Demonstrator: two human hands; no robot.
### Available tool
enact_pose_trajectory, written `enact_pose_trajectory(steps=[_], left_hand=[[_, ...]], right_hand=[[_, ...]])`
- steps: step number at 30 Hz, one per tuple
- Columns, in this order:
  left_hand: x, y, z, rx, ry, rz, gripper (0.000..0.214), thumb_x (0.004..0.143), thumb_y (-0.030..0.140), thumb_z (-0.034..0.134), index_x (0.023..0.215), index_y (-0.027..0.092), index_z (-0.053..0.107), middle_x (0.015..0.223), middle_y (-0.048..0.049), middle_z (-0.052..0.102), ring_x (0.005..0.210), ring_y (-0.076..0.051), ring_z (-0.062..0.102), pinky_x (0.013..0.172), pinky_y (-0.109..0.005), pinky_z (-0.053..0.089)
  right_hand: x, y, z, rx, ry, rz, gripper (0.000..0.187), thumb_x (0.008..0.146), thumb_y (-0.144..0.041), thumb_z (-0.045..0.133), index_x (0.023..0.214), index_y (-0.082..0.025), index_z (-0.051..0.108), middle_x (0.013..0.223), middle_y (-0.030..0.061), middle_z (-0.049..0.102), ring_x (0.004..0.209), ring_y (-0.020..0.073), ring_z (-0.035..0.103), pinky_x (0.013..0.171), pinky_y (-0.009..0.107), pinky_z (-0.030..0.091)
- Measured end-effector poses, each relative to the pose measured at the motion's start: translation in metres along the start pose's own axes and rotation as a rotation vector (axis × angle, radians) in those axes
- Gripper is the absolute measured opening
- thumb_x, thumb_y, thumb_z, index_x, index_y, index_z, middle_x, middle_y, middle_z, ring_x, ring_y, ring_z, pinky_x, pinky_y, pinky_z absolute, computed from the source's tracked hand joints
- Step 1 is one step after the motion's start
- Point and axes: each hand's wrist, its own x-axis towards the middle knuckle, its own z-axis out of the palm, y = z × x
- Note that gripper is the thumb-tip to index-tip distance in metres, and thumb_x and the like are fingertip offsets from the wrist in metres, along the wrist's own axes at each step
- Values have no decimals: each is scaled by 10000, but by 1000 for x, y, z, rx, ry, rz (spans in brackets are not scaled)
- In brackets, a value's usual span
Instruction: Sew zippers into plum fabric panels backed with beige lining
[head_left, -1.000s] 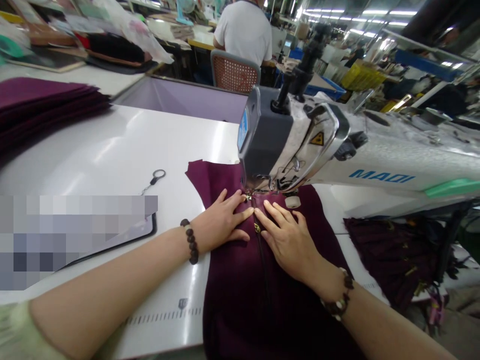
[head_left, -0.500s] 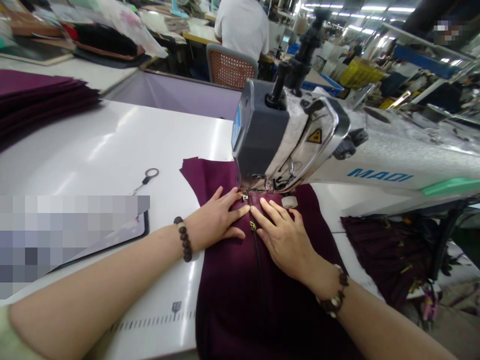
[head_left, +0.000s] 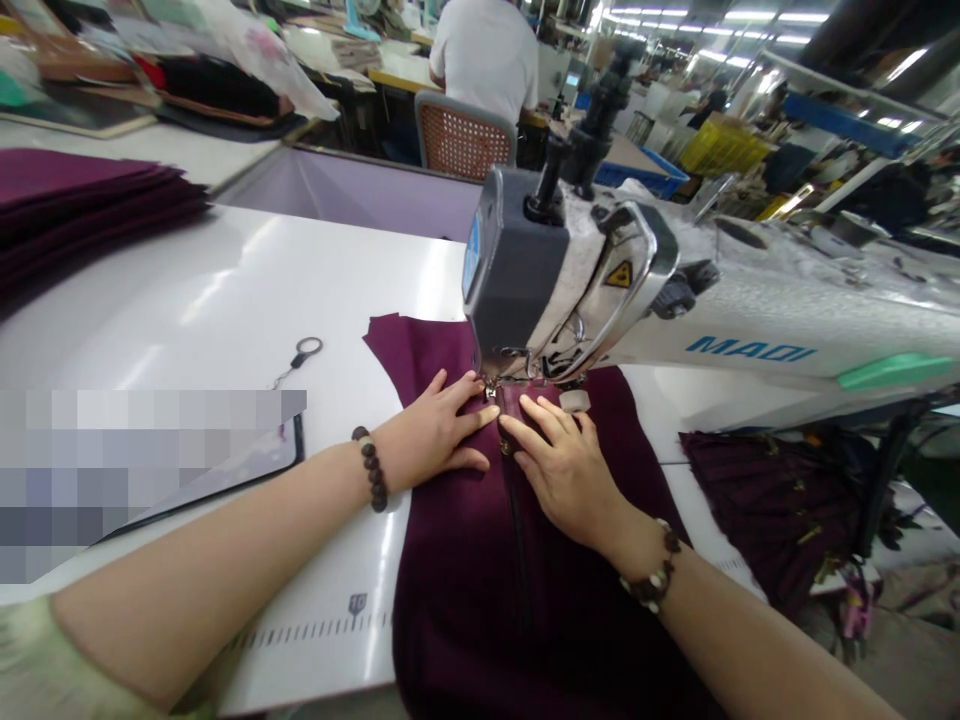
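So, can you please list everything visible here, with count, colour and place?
fabric piece: one, dark purple, under both hands at the needle
zipper: one, dark, gold slider, between the hands
sewing machine: one, white and grey, centre right
fabric stack: one, purple, far left
key ring: one, dark, on the white table
person: one, white shirt, seated at back
left hand: one, flat on fabric, beaded bracelet
right hand: one, flat on fabric, beaded bracelet

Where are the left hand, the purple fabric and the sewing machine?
left hand point(head_left: 431, 435): head view, back of the hand.
purple fabric point(head_left: 461, 590): head view, flat part below that hand.
sewing machine point(head_left: 517, 270): head view, grey head cover.
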Motion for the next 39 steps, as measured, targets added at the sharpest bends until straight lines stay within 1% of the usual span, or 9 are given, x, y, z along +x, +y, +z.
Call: enact_pose_trajectory(steps=[6, 14, 19, 22, 25, 29, 32, 35, 39], left_hand=[[-25, 20, -16, -121, 11, -23, 501, 770, 437, 595, 1144, 111, 526, 1222, -160, 524, 1151, -252, 481, 1007, -463, 341], [-83, 56, -38, -225, 39, 47, 389, 783, 423, 581, 1079, 169, 593, 1188, -117, 566, 1130, -240, 510, 991, -424, 385], [-108, 65, -30, -218, -109, 163, 739, 637, 570, 660, 1257, 222, 461, 1330, -159, 422, 1236, -328, 370, 1011, -535, 279], [-122, 70, -15, -117, -147, 165, 809, 674, 433, 687, 1357, 267, 286, 1401, -153, 309, 1282, -348, 273, 1014, -598, 181], [-127, 83, -10, -21, -10, 69, 543, 808, 133, 508, 1302, 312, 373, 1369, -68, 392, 1280, -270, 309, 1045, -569, 154], [-105, 106, -27, -265, 292, 149, 302, 853, 113, 357, 1069, 182, 556, 1113, -93, 606, 1080, -196, 517, 959, -384, 399], [-76, 121, -47, -467, 427, 175, 220, 850, 113, 368, 928, 148, 570, 913, -87, 645, 870, -159, 589, 755, -270, 501], [-59, 129, -60, -511, 509, 131, 215, 886, 146, 360, 954, 159, 563, 958, -80, 632, 897, -152, 591, 774, -268, 508], [-68, 126, -52, -392, 703, -154, 161, 868, 227, 492, 1014, 177, 535, 1034, -79, 577, 913, -157, 574, 776, -280, 507]], right_hand=[[-5, 7, -4, 184, 18, -123, 310, 876, -149, 335, 1087, -232, 547, 1281, 64, 452, 1193, 155, 383, 1037, 453, 194], [-4, 1, -3, 88, 24, -152, 286, 884, -244, 390, 1126, -239, 543, 1329, 93, 393, 1237, 194, 339, 1017, 458, 247], [-15, -1, -8, 141, 69, -33, 393, 870, -331, 426, 1180, -95, 479, 1348, 162, 354, 1249, 233, 323, 1034, 440, 276], [-43, -3, -27, 291, -93, -84, 453, 895, -375, 375, 1277, -133, 385, 1369, 133, 346, 1292, 200, 276, 1069, 461, 210], [-80, -11, -48, 461, -318, -226, 662, 816, -501, 484, 1359, -185, 274, 1387, 109, 335, 1309, 205, 251, 1086, 448, 166], [-115, -26, -60, 516, -449, -366, 1022, 666, -508, 649, 1415, -155, 51, 1423, 138, 237, 1317, 260, 206, 1083, 486, 91], [-125, -33, -51, 474, -337, -260, 810, 772, -379, 546, 1408, -132, 110, 1411, 123, 275, 1312, 230, 236, 1085, 503, 84], [-134, -29, -32, 487, -88, -28, 493, 842, -302, 429, 1323, -209, 369, 1310, 50, 451, 1234, 194, 388, 1089, 460, 191], [-151, -18, -10, 524, 74, 254, 442, 895, -383, 327, 1290, -213, 434, 1206, 57, 549, 1172, 203, 465, 982, 393, 407]])
